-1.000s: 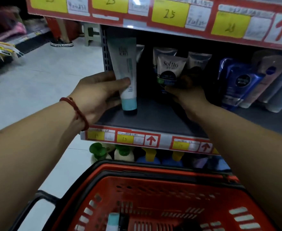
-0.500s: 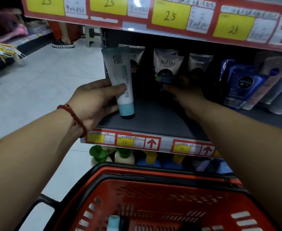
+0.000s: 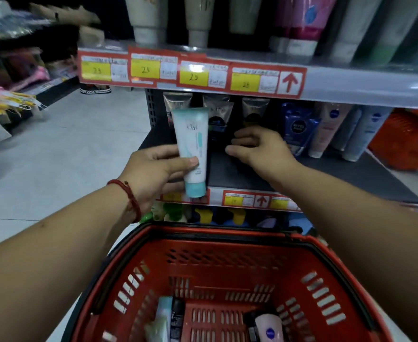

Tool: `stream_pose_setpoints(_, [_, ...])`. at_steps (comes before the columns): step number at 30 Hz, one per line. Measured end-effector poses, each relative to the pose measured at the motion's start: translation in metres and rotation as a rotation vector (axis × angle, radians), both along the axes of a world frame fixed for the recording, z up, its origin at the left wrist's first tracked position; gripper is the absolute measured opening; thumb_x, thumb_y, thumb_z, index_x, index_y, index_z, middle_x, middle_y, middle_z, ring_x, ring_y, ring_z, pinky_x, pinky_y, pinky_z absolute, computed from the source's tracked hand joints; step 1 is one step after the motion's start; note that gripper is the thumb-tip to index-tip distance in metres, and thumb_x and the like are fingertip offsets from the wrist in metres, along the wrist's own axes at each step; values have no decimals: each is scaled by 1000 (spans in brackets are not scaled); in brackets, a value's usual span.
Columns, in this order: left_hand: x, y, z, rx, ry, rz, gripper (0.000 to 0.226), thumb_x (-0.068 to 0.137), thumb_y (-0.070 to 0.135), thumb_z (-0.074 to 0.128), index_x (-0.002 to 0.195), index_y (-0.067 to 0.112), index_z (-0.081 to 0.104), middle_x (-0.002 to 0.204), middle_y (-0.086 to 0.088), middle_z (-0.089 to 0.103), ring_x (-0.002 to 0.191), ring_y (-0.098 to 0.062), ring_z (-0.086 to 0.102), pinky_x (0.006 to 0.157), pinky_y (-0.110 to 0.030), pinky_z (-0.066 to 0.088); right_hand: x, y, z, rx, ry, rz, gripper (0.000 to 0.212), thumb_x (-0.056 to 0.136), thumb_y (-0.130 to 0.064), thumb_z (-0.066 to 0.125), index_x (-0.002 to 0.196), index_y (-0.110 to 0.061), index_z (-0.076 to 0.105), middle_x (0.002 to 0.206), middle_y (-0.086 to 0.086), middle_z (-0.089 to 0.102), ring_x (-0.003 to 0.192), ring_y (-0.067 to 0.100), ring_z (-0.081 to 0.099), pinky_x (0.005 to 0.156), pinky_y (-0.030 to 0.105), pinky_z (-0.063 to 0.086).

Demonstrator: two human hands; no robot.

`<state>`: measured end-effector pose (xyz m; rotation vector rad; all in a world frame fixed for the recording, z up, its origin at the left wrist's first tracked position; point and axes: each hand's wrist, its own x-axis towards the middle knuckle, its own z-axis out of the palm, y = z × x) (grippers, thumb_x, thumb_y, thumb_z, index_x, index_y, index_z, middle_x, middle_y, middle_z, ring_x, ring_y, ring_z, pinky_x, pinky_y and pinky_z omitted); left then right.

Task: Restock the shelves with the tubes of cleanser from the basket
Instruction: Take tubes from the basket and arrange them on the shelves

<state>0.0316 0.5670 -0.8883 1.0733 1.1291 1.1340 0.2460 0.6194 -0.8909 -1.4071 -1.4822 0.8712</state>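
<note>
**Aisle shelf, restock: one tube in hand, not yet on the shelf**

- Left hand grips a white-and-teal tube low on its body, thumb across the front, fingers behind. The tube stands nearly upright, cap down. The cap hangs in front of the shelf edge, over the price strip, and does not rest on the shelf board.
- A red bracelet sits on the left wrist.
- Right hand is over the shelf, just right of the tube and apart from the left hand. Its fingers are curled toward the dark shelf back. It is too dark under the palm to tell if it holds anything.
- At the shelf back stands a row of grey tubes, crimped ends up, behind the held tube and the right hand. To their right are a blue pack, a pink tube and pale blue tubes.
- The shelf above carries yellow price tags on its edge and more tubes, blurred.
- The shelf below shows green and yellow caps.
- A red basket sits below both arms, near the viewer. Inside are a pale tube beside a black one at the left, and a white item with a blue logo at the right.
- A grey tile floor lies to the left.
</note>
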Motion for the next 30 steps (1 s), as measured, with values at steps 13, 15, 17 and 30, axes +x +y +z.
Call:
stream_pose_setpoints(13, [66,-76,71,135,46,-148,30,83,7,77,113,8,73,104,-8,78,96,-26,75,82,-43,62,52,-147,73,17,-69,155,37,83,-17,81,117,-13,67,103,3,75,96,17,72,88,39,60])
stream_pose_setpoints(15, [81,-79,84,154,37,-171,30,83,6,76,113,8,73,104,-9,78,95,-27,76,82,-44,62,63,-154,83,31,-51,133,37,83,-17,81,117,-13,67,104,6,74,94,21,73,84,41,61])
stream_pose_setpoints(17, [99,-80,99,171,21,-191,30,84,7,75,113,9,73,105,-9,78,96,-27,75,83,-43,62,74,-158,95,64,-37,109,33,84,-16,81,114,-13,68,103,8,73,92,25,73,80,42,62])
stream_pose_setpoints(30, [249,-31,178,272,-74,-348,32,82,-3,73,113,1,68,104,-15,77,94,-27,76,77,-33,62,210,-131,175,243,-41,-155,23,86,-9,77,107,-5,68,101,10,72,94,25,72,77,43,63])
